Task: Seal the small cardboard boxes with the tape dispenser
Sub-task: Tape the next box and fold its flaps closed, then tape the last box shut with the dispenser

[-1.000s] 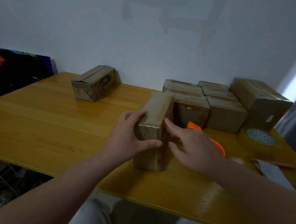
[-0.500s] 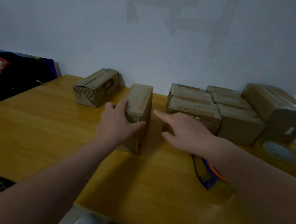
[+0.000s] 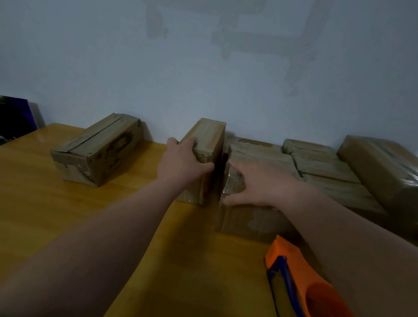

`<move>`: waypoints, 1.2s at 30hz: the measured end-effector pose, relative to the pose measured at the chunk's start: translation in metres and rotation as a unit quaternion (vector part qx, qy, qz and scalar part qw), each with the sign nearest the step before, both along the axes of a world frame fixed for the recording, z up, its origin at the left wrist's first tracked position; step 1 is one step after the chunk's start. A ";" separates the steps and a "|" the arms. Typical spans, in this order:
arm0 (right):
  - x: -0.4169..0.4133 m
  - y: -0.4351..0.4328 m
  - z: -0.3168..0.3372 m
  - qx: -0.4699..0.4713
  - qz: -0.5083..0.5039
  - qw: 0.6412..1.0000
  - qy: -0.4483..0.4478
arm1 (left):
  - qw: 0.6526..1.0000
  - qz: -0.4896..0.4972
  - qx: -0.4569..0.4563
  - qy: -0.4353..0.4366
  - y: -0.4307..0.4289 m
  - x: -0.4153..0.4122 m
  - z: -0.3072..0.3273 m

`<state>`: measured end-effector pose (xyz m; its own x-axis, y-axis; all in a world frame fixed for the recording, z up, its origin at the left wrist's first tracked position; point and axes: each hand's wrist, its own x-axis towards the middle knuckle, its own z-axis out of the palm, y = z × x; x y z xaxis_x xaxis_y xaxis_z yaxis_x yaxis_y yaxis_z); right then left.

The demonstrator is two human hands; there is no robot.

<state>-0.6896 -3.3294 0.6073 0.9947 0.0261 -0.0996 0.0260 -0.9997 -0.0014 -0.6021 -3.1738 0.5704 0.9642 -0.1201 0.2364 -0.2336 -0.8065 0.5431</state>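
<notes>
On table (image 3: pixel 38 208), left hand (image 3: pixel 183 164) clasping one upright box (image 3: pixel 210 138), right hand (image 3: pixel 253 183) released (one dispenser (image 3: pixel 316 302) nearby)

Cardboard, wood, plastic.
The yellow wooden table (image 3: pixel 51 209) shines, lacquered; the worn brown cardboard box (image 3: pixel 97 150) at left is matt and scuffed; the orange plastic tape dispenser (image 3: pixel 317 297) at lower right looks smooth.

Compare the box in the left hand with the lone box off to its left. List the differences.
The held box stands on edge, tall and narrow; the lone box lies low and long. The left hand grips the held box; nothing touches the lone box. The held box sits close to the stacked boxes; the lone box stands apart. Both are brown cardboard on the yellow table.
</notes>
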 end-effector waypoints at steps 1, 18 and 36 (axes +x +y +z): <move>0.007 -0.002 0.000 0.016 -0.006 1.000 0.001 | 1.000 -0.003 0.004 -0.004 -0.005 0.005 0.001; 0.034 0.017 0.007 0.029 -0.020 0.990 -0.136 | 0.994 -0.095 -0.057 0.004 0.014 0.035 0.009; 0.071 0.124 -0.012 0.047 0.038 0.978 -0.199 | 0.977 0.154 0.127 0.071 0.222 0.101 -0.051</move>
